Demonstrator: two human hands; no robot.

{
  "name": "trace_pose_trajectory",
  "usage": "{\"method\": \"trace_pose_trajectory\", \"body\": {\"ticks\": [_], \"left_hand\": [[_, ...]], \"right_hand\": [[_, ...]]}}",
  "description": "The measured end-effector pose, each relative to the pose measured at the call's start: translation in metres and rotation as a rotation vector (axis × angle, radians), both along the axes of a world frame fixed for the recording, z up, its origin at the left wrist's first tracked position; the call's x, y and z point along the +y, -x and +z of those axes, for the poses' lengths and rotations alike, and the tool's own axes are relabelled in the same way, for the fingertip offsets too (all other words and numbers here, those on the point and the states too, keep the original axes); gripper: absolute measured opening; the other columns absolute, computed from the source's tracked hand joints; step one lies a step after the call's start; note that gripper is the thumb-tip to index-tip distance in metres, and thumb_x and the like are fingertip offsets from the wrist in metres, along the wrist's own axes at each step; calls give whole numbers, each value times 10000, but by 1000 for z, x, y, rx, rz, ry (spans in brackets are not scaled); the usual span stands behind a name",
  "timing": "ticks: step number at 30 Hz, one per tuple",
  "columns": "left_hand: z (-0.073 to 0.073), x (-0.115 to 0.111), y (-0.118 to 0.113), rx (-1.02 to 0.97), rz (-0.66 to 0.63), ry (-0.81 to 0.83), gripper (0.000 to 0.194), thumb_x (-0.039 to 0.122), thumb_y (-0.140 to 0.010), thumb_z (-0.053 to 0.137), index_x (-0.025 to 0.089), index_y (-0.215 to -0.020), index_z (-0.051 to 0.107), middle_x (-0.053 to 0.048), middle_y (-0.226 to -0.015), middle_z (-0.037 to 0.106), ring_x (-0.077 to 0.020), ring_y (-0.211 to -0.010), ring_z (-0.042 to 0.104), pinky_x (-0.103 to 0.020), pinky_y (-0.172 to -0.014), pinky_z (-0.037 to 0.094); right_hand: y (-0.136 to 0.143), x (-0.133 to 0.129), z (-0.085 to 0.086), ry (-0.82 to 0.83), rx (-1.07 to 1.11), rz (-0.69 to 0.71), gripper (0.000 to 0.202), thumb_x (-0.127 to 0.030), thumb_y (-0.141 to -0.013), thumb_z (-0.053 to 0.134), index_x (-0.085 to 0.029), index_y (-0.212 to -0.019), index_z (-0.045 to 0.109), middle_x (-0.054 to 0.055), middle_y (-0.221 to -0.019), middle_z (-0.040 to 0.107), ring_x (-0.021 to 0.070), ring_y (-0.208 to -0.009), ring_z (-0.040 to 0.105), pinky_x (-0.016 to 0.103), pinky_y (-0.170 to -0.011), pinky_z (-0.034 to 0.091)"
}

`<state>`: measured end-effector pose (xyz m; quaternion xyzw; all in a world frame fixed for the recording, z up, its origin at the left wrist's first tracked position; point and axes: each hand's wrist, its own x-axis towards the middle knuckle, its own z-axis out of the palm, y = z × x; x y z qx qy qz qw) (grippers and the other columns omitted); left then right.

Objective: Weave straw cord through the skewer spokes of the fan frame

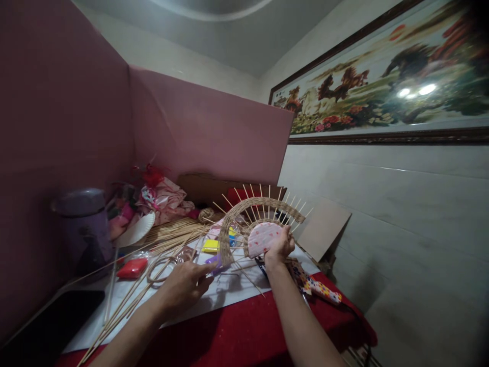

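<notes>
A fan-shaped craft of thin sticks is held up over the table. A woven twine band (244,206) arcs across its sticks, and a half-round piece of pink patterned fabric (263,238) covers its middle. My right hand (280,244) grips the craft at the right side of this fabric, thumb in front and the other fingers mostly hidden behind. My left hand (187,285) has its index finger stretched toward the band's lower left end, the other fingers loosely bent. It appears to hold nothing; whether the fingertip touches the craft I cannot tell. A purple packet (216,264) lies behind that fingertip.
Loose sticks (168,232) lie across the white sheet (225,295) on the red tablecloth (214,336). A red packet (132,268), a yellow packet (211,246) and a tape ring (150,272) lie left. A purple tumbler (86,229) stands far left; a patterned corded tool (323,289) lies right.
</notes>
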<state>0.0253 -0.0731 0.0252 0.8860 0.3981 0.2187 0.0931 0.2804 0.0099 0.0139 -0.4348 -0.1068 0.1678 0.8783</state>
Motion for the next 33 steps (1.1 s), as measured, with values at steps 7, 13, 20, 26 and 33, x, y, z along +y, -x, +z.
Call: {"method": "trace_pose_trajectory", "body": {"ticks": [7, 13, 20, 26, 33], "left_hand": [[-5, 4, -2, 11, 56, -12, 410, 308, -824, 448, 350, -1216, 560, -2, -548, 583, -148, -483, 460, -254, -536, 275], [-6, 5, -3, -28, 114, -9, 433, 296, -829, 436, 324, -1250, 533, -20, -623, 609, -160, -553, 513, -248, -554, 287], [-4, 4, -18, -293, -17, 108, 412, 351, -834, 447, 205, -1187, 600, -9, -624, 608, -131, -544, 473, -218, -531, 313], [-3, 2, -26, -388, 4, 142, 351, 336, -753, 544, 242, -1065, 674, 1, -591, 615, -130, -542, 489, -211, -537, 339], [-13, 3, -38, -683, 39, 399, 455, 389, -752, 568, 141, -1130, 627, -43, -731, 664, -148, -607, 537, -256, -580, 415]], "right_hand": [[-3, -3, 6, -23, 9, -30, 354, -549, -715, 537, -209, -699, 438, -29, -658, 503, 113, -575, 496, 222, -502, 442], [-11, -10, 17, -82, 15, -78, 322, -520, -735, 523, -215, -707, 421, -29, -674, 501, 116, -593, 511, 230, -529, 456], [-12, -18, 28, -169, -64, -137, 318, -496, -765, 519, -213, -678, 401, -55, -644, 445, 93, -588, 460, 213, -560, 435], [-15, -22, 31, -181, -98, -151, 330, -519, -778, 498, -213, -697, 405, -47, -662, 450, 97, -603, 468, 214, -571, 437], [-20, -28, 38, -183, -89, -198, 329, -535, -797, 445, -224, -715, 374, -31, -682, 453, 112, -611, 485, 234, -569, 454]]}}
